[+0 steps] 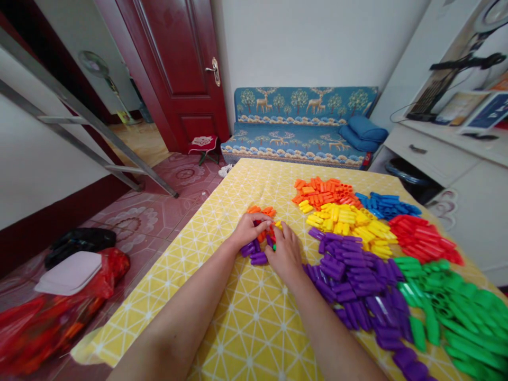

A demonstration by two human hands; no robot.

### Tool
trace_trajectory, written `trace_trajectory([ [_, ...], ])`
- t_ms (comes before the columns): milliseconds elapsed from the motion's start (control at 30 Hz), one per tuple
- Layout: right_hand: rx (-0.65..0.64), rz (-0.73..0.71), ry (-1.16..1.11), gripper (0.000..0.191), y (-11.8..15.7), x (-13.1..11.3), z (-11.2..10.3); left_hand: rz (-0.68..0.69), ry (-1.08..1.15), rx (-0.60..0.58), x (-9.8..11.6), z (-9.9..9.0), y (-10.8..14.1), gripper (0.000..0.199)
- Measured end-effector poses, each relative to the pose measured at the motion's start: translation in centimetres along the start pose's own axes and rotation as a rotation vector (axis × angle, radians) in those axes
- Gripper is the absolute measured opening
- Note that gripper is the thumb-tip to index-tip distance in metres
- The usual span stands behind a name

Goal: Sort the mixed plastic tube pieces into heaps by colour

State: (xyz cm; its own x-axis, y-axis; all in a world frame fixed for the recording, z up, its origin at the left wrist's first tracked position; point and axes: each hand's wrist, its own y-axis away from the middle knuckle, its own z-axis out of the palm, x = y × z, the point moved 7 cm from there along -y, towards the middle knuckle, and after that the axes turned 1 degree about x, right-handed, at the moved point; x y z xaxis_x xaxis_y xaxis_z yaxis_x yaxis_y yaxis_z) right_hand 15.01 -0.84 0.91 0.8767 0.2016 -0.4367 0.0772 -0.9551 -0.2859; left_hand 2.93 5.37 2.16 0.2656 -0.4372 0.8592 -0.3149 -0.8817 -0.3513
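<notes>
A small mixed pile of plastic tube pieces, like pen caps, lies between my hands, with purple pieces (pixel 259 258) in front and orange pieces (pixel 266 210) behind. Some red, yellow and green bits peek out under my fingers. My left hand (pixel 248 231) reaches over the pile's left side, thumb and fingers pinched together; whatever they hold is too small to make out. My right hand (pixel 286 251) bends over the right side, its fingertips down among the pieces and nearly touching the left hand's. What its curled fingers grip is hidden.
Sorted heaps cover the right of the patterned yellow tablecloth (pixel 174 280): orange (pixel 323 191), yellow (pixel 353 222), blue (pixel 387 205), red (pixel 424 238), purple (pixel 357 275) and green (pixel 460 301). The purple heap comes close to my right forearm. A blue sofa (pixel 293 135) stands beyond the table.
</notes>
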Motion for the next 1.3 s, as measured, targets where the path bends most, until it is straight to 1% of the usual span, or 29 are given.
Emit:
trace_trajectory([
  [67, 0.032, 0.002, 0.019, 0.046, -0.1, 0.0, -0.5, -0.003, -0.002, 0.002, 0.0, 0.0, 0.0, 0.026],
  [267, 0.155, 0.087, -0.003, 0.036, 0.0, 0.5, -1.7, -0.004, -0.023, 0.003, 0.4, 0.0, 0.0, 0.025],
  [367, 0.216, 0.078, -0.051, 0.027, 0.2, 0.5, -2.3, -0.030, -0.023, 0.001, 0.3, 0.0, 0.0, 0.026],
  [433, 0.233, 0.056, -0.069, 0.029, 0.3, 0.4, -2.4, -0.035, -0.022, 0.000, 0.3, 0.1, 0.1, 0.027],
  [500, 0.233, 0.037, -0.069, 0.037, 0.3, 0.3, -2.2, -0.031, -0.025, 0.003, 0.2, 0.0, 0.1, 0.027],
  [567, 0.206, 0.034, -0.060, 0.043, 0.3, 0.3, -1.8, -0.031, -0.033, 0.006, 0.1, 0.0, 0.1, 0.027],
  [667, 0.149, 0.053, -0.055, 0.038, 0.1, 0.6, -1.2, -0.034, -0.039, 0.004, -0.1, 0.0, 0.0, 0.026],
  [933, 0.155, 0.156, -0.130, 0.027, -0.2, 1.9, -1.7, -0.038, -0.052, 0.000, 0.1, 0.1, 0.0, 0.025],
  [1067, 0.155, 0.118, -0.125, 0.022, -0.2, 1.7, -1.8, -0.047, -0.044, 0.006, 0.0, 0.0, 0.1, 0.024],
  [1133, 0.134, 0.116, -0.128, 0.022, -0.2, 1.6, -1.8, -0.048, -0.039, 0.008, 0.0, 0.0, 0.0, 0.025],
  [1233, 0.086, 0.173, -0.161, 0.021, -0.1, 1.8, -1.6, -0.047, -0.035, 0.005, -0.1, 0.0, 0.0, 0.026],
  [1300, 0.088, 0.196, -0.194, 0.019, 0.0, 1.8, -1.6, -0.043, -0.034, 0.005, -0.1, 0.0, 0.0, 0.026],
])
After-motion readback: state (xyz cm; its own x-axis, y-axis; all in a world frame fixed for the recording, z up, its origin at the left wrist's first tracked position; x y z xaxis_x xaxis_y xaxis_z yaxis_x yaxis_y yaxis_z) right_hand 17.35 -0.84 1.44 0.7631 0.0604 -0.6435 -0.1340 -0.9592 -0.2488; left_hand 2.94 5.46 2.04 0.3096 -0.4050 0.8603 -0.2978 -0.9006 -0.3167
